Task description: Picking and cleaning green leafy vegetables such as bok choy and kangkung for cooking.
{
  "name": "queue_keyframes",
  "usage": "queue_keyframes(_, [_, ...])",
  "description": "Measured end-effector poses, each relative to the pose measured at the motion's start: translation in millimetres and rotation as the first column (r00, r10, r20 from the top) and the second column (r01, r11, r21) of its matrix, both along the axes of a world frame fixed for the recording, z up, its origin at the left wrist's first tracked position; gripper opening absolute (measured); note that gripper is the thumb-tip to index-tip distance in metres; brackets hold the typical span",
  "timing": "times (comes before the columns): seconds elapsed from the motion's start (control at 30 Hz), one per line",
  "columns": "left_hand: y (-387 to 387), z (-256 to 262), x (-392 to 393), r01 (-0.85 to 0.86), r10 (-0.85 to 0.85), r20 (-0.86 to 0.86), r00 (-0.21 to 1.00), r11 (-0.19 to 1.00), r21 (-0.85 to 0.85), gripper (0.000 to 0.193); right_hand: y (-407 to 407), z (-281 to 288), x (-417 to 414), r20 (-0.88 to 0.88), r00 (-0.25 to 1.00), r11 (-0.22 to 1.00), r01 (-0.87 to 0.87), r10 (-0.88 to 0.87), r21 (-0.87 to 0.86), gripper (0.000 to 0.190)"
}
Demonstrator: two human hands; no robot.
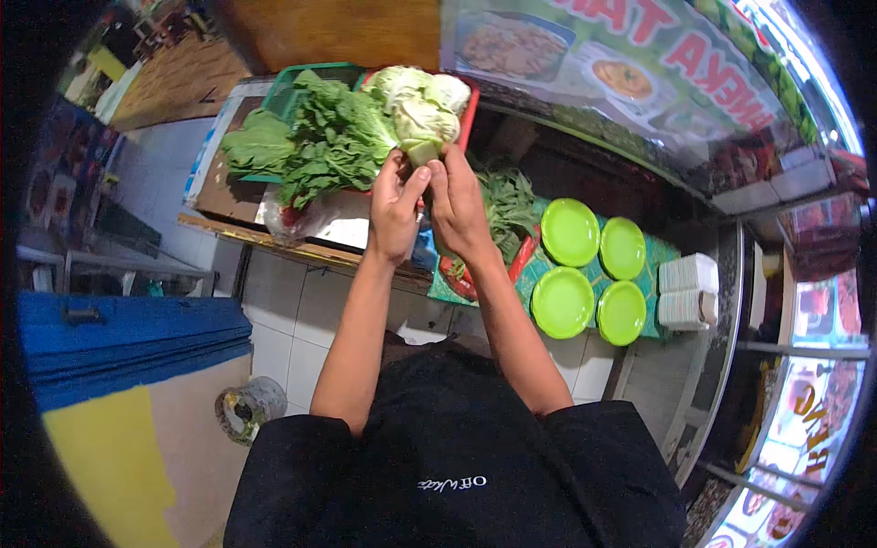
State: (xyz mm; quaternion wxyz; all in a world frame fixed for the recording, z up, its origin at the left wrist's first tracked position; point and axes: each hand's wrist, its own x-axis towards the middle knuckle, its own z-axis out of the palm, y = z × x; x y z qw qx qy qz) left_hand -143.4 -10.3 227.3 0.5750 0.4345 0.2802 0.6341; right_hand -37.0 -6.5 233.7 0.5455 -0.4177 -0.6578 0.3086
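Note:
Both my hands are raised together over the vegetables, thumbs side by side. Between the fingers of my left hand (397,209) and my right hand (455,205) is a pale green piece of vegetable (422,151); its exact kind is unclear. Just beyond it, several cabbages (425,103) sit in a red basket (468,113). Leafy greens (336,137) spread to the left of my hands, partly over a green basket (275,92). More long-leaved greens (508,205) lie right of my right wrist, beside a red container (526,253).
On a green patterned cloth (531,288) stand several lime-green plates (570,232). White stacks (688,291) rise at their right. A clear plastic bag (291,218) lies at the counter's wooden edge (274,236). On the tiled floor (312,359) is a bucket (264,401) with scraps.

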Motion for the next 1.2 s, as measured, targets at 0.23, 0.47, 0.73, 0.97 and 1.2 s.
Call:
queue_keyframes(0.23, [-28, 0, -92, -0.236, 0.239, -0.063, 0.969, 0.97, 0.059, 0.037, -6, -3, -90, 0.108, 0.955, 0.961, -0.273, 0.277, -0.049, 0.027])
queue_keyframes(0.47, [-54, -7, -164, -0.423, 0.413, -0.187, 0.891, 0.906, -0.018, 0.043, -14, -23, -180, 0.271, 0.84, 0.88, -0.468, 0.471, -0.081, 0.029])
queue_keyframes(0.73, [-56, -52, -268, -0.454, 0.403, -0.287, 0.869, 0.88, -0.139, 0.023, 12, -89, -231, 0.007, 0.832, 0.787, -0.523, 0.555, -0.328, 0.03])
queue_keyframes(0.97, [-29, -89, -306, -0.356, 0.314, -0.311, 0.897, 0.93, -0.088, 0.023, 32, -119, -264, 0.239, 0.922, 0.849, -0.148, 0.303, -0.507, 0.015])
queue_keyframes(1.2, [-16, -108, -332, -0.299, 0.228, -0.388, 0.893, 0.945, -0.133, 0.021, 56, -176, -275, 0.585, 0.788, 0.932, 0.042, 0.191, -0.36, 0.028])
